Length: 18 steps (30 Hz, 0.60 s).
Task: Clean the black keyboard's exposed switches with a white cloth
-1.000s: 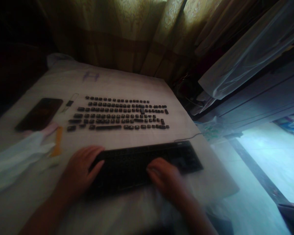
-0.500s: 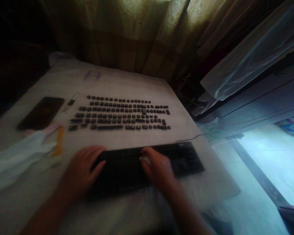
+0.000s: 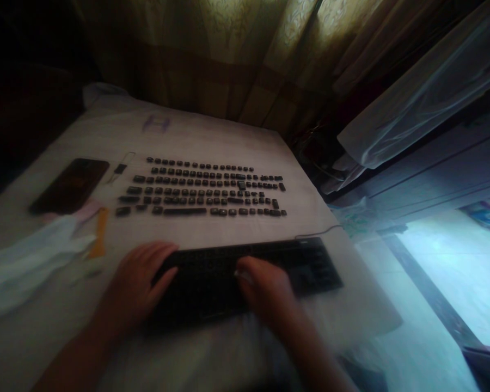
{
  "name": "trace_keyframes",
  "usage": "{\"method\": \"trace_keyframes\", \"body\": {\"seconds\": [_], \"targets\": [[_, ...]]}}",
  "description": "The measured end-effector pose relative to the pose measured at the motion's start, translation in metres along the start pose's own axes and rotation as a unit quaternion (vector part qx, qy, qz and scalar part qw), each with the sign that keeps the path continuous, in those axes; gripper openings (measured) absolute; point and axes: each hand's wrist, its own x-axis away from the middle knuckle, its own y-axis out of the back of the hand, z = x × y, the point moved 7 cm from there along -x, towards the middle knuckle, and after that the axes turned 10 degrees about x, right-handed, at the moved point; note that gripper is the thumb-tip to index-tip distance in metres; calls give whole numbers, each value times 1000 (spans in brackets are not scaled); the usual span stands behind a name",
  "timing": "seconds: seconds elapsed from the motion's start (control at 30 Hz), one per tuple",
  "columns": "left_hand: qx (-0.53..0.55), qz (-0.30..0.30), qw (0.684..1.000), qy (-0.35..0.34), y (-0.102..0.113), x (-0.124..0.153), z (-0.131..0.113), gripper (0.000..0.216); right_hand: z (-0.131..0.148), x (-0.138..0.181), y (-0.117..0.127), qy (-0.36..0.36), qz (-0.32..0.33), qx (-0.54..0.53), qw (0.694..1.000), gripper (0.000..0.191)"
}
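Observation:
A black keyboard (image 3: pixel 206 291) lies on the white-covered table, its key bed too dark to make out in detail. My left hand (image 3: pixel 134 280) grips its left end, with the thumb on the near side and the fingers at the far edge. Over the keyboard's middle, my right hand (image 3: pixel 269 283) is closed, pinching a small whitish thing (image 3: pixel 244 275) whose kind I cannot tell. Beyond the keyboard, loose black keycaps lie in several rows, with the long space bar (image 3: pixel 185 211) in the nearest row.
At left lie a dark phone (image 3: pixel 71 185), a crumpled white cloth (image 3: pixel 36 250), an orange strip (image 3: pixel 100 231) and a small black object with a wire loop (image 3: pixel 121 169). The keyboard's cable (image 3: pixel 329 228) runs off the right edge. A patterned curtain (image 3: pixel 212 60) hangs behind.
My right hand has shifted slightly toward me over the keyboard, still pinching the whitish thing. My left hand keeps its hold on the left end.

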Motion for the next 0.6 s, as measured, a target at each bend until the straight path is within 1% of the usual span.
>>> {"method": "trace_keyframes", "body": {"seconds": [0.17,0.33,0.6], "targets": [[6,7,1000,10,-1,1,1,42,-2,4,3,-14,-6,-7,1000,23],[10,-4,1000,14,0,0,1,43,-3,5,5,-20,-12,-5,1000,21],[3,1,1000,6,0,1,0,44,0,8,3,-6,23,-15,1000,20]]}}
